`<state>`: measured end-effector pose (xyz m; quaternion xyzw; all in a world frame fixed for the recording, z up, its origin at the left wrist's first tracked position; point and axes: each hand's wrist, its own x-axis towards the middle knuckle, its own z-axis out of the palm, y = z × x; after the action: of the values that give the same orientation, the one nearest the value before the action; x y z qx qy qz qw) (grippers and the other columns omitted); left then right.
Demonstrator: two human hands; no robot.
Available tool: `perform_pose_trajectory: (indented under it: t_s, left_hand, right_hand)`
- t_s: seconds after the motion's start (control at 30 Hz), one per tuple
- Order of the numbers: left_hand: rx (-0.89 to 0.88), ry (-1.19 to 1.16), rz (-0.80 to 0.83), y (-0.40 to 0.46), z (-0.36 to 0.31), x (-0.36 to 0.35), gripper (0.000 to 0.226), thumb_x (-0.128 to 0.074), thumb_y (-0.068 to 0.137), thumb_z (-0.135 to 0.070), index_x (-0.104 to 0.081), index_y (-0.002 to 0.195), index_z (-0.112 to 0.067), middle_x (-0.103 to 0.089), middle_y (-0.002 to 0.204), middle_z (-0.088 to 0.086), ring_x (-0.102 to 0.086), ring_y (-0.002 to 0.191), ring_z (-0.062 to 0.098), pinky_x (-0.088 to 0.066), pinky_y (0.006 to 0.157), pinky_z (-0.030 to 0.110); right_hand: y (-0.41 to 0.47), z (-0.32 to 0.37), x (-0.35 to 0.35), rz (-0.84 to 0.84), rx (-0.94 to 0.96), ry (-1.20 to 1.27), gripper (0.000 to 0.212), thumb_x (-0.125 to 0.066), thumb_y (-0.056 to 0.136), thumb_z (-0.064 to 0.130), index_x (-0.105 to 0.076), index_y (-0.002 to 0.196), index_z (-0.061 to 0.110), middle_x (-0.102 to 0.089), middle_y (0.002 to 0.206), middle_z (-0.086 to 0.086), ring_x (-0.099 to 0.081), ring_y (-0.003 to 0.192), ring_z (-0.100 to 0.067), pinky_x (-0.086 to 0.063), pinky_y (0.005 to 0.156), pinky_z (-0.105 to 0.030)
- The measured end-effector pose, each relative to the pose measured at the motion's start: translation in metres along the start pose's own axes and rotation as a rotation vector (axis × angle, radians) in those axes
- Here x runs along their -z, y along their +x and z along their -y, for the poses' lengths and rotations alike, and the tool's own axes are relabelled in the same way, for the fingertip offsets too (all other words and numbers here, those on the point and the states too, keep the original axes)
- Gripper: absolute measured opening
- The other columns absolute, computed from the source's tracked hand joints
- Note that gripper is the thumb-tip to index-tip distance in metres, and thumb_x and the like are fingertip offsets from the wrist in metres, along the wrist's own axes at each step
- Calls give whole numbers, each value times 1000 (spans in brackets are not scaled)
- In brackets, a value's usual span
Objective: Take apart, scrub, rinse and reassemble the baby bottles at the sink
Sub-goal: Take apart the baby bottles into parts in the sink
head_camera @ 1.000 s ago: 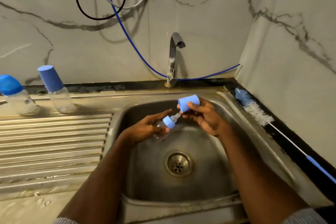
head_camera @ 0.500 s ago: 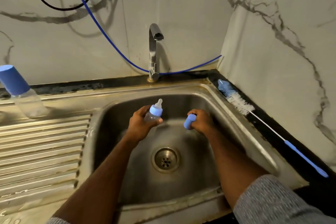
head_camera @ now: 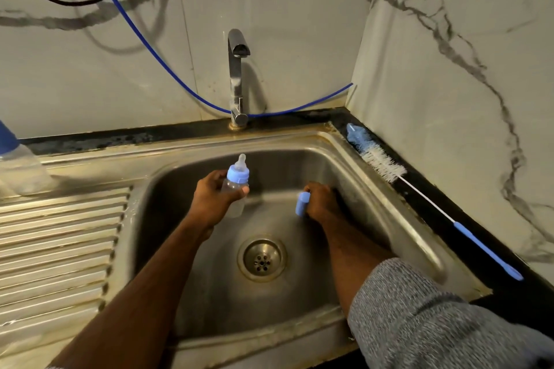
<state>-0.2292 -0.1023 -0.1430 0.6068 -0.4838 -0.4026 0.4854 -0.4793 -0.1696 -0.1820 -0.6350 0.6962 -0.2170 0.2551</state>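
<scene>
My left hand [head_camera: 214,198] grips a small clear baby bottle [head_camera: 236,186] upright over the sink basin [head_camera: 209,293]; its blue collar and clear teat are on, the cap is off. My right hand [head_camera: 322,204] holds the blue cap [head_camera: 302,204] low against the basin's right side. A bottle brush [head_camera: 380,163] with a white and blue head and a long blue handle lies on the black counter strip to the right of the sink. A second capped bottle [head_camera: 18,165] stands at the far left edge of the draining board.
A chrome tap [head_camera: 236,81] rises behind the basin, with no water running. The drain [head_camera: 262,259] sits in the basin's middle. A ribbed draining board [head_camera: 57,249] extends left. Blue, black and white hoses hang on the marble wall.
The cap came off the bottle in my right hand, which dropped to the basin's right side. My left hand turned the bottle upright. The view swung right.
</scene>
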Motion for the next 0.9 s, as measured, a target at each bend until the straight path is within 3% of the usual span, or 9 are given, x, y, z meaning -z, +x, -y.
perform_pose_trajectory:
  t_s: [0.07, 0.2, 0.27, 0.37, 0.47, 0.57, 0.7, 0.8, 0.9]
  left_hand:
    - [-14, 15, 9, 0, -1, 0, 49, -86, 78, -20, -64, 121, -16, -71, 107, 5, -70, 94, 23, -53, 68, 31]
    - [-56, 80, 31, -1, -1, 1, 49, -88, 75, -21, -66, 119, -19, -71, 107, 1, -70, 96, 21, -60, 80, 39]
    - [-100, 134, 15, -2, -3, 2, 50, -89, 74, -20, -67, 119, -20, -71, 106, -2, -69, 97, 16, -59, 84, 35]
    - [-195, 269, -34, -4, -8, 3, 53, -91, 71, -18, -67, 118, -20, -69, 103, -6, -64, 93, 4, -49, 76, 17]
    - [-270, 355, -47, -5, -12, 2, 53, -93, 68, -17, -69, 115, -21, -69, 100, -8, -64, 91, 3, -47, 75, 15]
    - [-346, 443, -27, -4, -14, 1, 50, -93, 67, -18, -69, 111, -26, -68, 97, -12, -64, 90, 4, -53, 80, 25]
    - [-408, 568, -6, -1, -8, 5, 67, -92, 66, -36, -61, 124, -32, -67, 115, -11, -63, 107, 13, -56, 89, 42]
    - [-436, 560, 19, 1, -10, 9, 62, -92, 66, -38, -62, 120, -29, -67, 110, -11, -64, 100, 10, -58, 85, 41]
    - [-455, 536, 98, -2, -20, 11, 64, -85, 67, -53, -62, 122, -29, -67, 109, -14, -64, 98, 4, -58, 85, 36]
  right_hand:
    - [-4, 3, 3, 9, 20, -38, 17, -76, 60, 7, -66, 74, 5, -74, 83, -15, -70, 84, -34, -57, 80, -40]
    - [-14, 24, 15, 15, 44, -211, 51, -78, 76, 5, -63, 125, 7, -63, 129, -18, -60, 120, -33, -47, 99, -36]
    - [-13, 41, 29, 22, 65, -272, 57, -83, 73, 8, -63, 126, 17, -61, 132, -11, -58, 122, -28, -49, 99, -33]
    - [-13, 70, 53, 43, 125, 40, 50, -83, 78, 10, -62, 124, 16, -64, 122, -10, -62, 103, -21, -51, 85, -31]
    - [-33, 90, 59, 250, 112, 471, 44, -79, 86, 24, -59, 123, 13, -70, 106, -13, -67, 82, -17, -56, 74, -36]
    - [-49, 96, 43, 344, 150, 390, 40, -77, 86, 39, -63, 116, 17, -73, 99, -14, -71, 80, -19, -59, 70, -35]
    - [-57, 104, 24, 241, 242, 323, 29, -75, 87, 42, -68, 102, 18, -75, 82, -10, -73, 72, -22, -62, 70, -41]
    - [-53, 105, 19, 205, 225, 369, 29, -73, 89, 43, -70, 95, 15, -74, 73, -7, -73, 69, -24, -64, 69, -42]
    - [-47, 103, 23, 308, 229, 443, 27, -69, 92, 42, -72, 89, 15, -74, 70, -5, -73, 68, -20, -63, 72, -39]
